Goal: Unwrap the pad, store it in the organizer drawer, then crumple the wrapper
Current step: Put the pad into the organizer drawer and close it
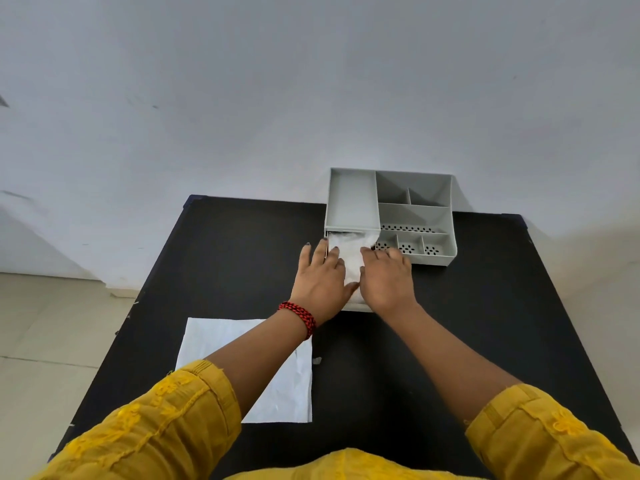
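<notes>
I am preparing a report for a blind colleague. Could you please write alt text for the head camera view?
Both hands, left hand and right hand, press a white pad into the pulled-out drawer of a grey organizer on a black table. The flat white wrapper lies nearer, under the left forearm.

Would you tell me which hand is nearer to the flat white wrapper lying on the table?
Left. The left hand is at the drawer, its forearm crossing above the wrapper; the right hand is farther right, clear of it.
</notes>
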